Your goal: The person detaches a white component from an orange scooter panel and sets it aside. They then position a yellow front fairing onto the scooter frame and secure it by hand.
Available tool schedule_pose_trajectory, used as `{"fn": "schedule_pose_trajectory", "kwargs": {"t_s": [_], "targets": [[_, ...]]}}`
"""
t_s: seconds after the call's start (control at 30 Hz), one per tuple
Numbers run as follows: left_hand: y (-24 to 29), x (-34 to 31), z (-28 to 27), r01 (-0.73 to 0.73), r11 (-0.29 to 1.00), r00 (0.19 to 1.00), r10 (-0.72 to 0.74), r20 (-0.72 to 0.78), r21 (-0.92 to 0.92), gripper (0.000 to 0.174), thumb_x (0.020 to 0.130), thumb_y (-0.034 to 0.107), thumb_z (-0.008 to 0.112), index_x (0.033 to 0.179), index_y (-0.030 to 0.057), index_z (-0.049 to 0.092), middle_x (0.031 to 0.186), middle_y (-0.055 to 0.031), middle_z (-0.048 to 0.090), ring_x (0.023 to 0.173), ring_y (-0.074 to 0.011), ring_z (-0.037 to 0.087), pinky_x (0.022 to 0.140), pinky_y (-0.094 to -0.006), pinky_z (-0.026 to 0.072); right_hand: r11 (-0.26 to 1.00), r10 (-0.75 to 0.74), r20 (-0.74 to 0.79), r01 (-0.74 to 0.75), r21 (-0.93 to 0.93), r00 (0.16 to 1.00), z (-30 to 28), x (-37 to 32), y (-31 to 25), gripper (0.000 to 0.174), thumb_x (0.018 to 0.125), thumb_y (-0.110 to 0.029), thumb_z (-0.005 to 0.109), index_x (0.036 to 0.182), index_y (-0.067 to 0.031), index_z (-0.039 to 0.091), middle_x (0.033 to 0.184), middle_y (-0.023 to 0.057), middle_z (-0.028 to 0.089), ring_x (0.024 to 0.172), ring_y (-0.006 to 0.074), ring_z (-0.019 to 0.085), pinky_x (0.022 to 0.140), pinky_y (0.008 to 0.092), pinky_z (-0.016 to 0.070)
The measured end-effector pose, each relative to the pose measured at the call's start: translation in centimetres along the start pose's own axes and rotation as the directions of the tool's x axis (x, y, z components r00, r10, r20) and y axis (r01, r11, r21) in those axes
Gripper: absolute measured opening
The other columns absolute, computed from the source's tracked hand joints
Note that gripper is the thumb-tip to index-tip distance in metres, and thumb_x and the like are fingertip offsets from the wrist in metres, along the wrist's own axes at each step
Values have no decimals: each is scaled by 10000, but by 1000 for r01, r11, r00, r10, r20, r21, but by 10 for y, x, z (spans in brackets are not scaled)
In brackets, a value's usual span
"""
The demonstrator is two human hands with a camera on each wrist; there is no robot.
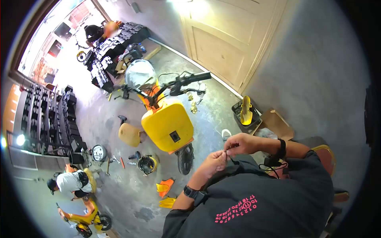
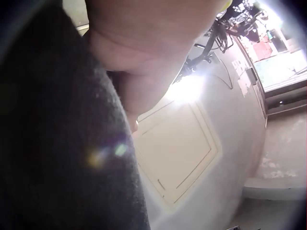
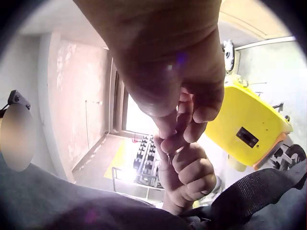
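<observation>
"Yellow scooter (image 1: 164,123) ahead; what have you got?"

"A small slender part (image 3: 170,159) (too tiny to name), pinched between my left hand (image 1: 214,164) and right hand (image 1: 240,143), brought together before my shirt (image 1: 278,186)."

"What might go wrong?"

"If my pinch slackens, it could drop to the floor (image 1: 135,190)."

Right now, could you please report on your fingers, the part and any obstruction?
Left hand, right hand together, fingers pinching small thin part, mostly hidden. Yellow scooter ahead, clear of both hands. No obstruction visible.
</observation>
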State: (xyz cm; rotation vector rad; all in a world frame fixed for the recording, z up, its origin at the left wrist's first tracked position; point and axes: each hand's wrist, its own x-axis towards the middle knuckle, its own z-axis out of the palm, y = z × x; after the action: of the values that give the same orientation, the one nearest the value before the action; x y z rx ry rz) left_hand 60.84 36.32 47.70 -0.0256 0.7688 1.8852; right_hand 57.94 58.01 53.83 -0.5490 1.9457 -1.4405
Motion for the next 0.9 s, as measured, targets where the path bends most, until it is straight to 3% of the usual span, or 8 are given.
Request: {"fn": "schedule_pose_trajectory", "kwargs": {"t_s": [0.07, 0.13, 0.33, 0.53, 0.67, 0.77, 0.8, 0.9], "targets": [[14, 27, -1, 26, 1000, 999, -26, -38, -6, 283, 968, 327, 510, 912, 51, 536, 612, 58, 346, 514, -53, 320, 464, -191, 268, 993, 77, 19, -79, 90, 997, -33, -2, 15, 175, 908, -180, 596, 1003, -36, 620, 794, 43, 653, 728, 112, 614, 652, 258, 478], [28, 56, -12, 23, 997, 960, -42, -278, -73, 283, 969, 323, 509, 895, 50, 534, 594, 57, 324, 490, -61, 301, 450, -201, 257, 961, 132, -63, -112, 255, 989, -75, 0, 37, 174, 920, -186, 579, 998, -32, 604, 794, 29, 650, 726, 102, 608, 640, 245, 475], [60, 106, -52, -344, 904, 728, 87, -680, -253, 228, 951, 281, 527, 877, 65, 530, 551, 43, 289, 465, -103, 323, 449, -244, 273, 868, 282, -187, -167, 467, 941, -199, 3, 89, 184, 917, -157, 553, 984, 15, 543, 879, 79, 643, 781, 142, 660, 599, 256, 499], [127, 119, -22, -482, 875, 467, 211, -859, -47, 488, 966, 517, 396, 890, 63, 559, 539, 53, 274, 446, -87, 301, 427, -240, 243, 823, 396, -75, -318, 470, 915, -275, 44, 112, 139, 898, -109, 556, 974, 7, 543, 856, 66, 625, 744, 130, 653, 567, 232, 482], [152, 126, -29, -446, 893, 443, 279, -852, 60, 455, 978, 464, 413, 868, 51, 570, 527, 67, 295, 418, -75, 272, 412, -235, 214, 861, 354, -63, -299, 411, 933, -295, 95, 112, 128, 891, -92, 562, 970, 7, 544, 841, 60, 620, 709, 119, 639, 541, 232, 463], [165, 132, -44, -188, 951, 490, 307, -816, 245, 337, 946, 337, 510, 803, 46, 601, 541, 57, 362, 454, -79, 314, 442, -244, 247, 879, 321, -22, -289, 378, 947, -306, 132, 101, 127, 894, -96, 551, 970, 5, 545, 834, 60, 617, 698, 117, 629, 544, 237, 463], [169, 130, -47, -261, 942, 578, 326, -748, 209, 315, 927, 317, 537, 776, 48, 597, 544, 55, 363, 472, -80, 322, 458, -246, 257, 898, 315, -7, -296, 325, 949, -309, 144, 95, 138, 891, -107, 554, 974, 3, 547, 837, 60, 619, 708, 119, 631, 551, 246, 469], [175, 119, -70, -118, 961, 679, 263, -685, 251, 270, 914, 267, 547, 852, 24, 646, 556, 63, 386, 485, -56, 329, 468, -230, 242, 938, 292, 12, -289, 192, 956, -320, 173, 92, 149, 880, -117, 568, 953, 12, 559, 820, 69, 630, 705, 120, 635, 571, 255, 479]]}}
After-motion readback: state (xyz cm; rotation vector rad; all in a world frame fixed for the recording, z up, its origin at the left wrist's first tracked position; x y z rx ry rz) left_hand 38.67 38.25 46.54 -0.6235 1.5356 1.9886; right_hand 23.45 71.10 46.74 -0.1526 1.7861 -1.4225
